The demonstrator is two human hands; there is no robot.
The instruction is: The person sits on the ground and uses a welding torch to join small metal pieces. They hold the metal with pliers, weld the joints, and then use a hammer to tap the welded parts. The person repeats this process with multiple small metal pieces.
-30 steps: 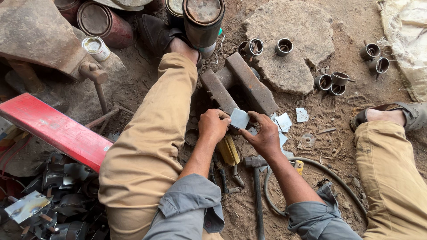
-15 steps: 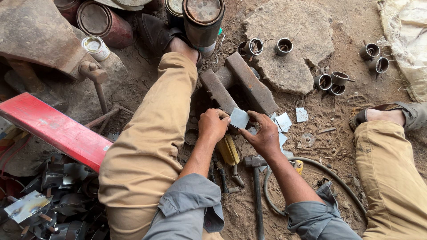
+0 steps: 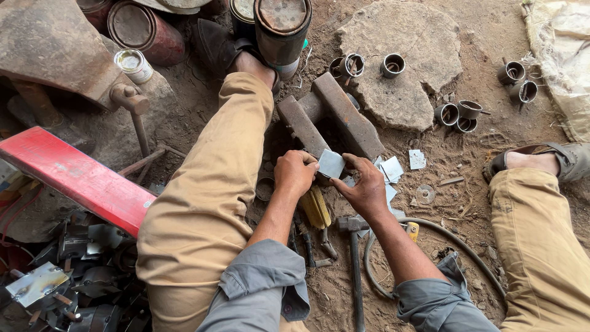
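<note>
Fingers [image 3: 310, 161] of the left hand [image 3: 295, 173] and of the right hand [image 3: 367, 189] pinch the small metal sheet [image 3: 331, 163] from 9 and 3 o'clock, apparently resting on the two rusty bars [image 3: 329, 120], long axes toward 11 o'clock.

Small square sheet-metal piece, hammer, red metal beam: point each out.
Small square sheet-metal piece [image 3: 331, 163], head view, middle of its flat face.
Hammer [image 3: 353, 224], head view, on its steel head.
Red metal beam [image 3: 74, 178], head view, mid-length of its top face.
</note>
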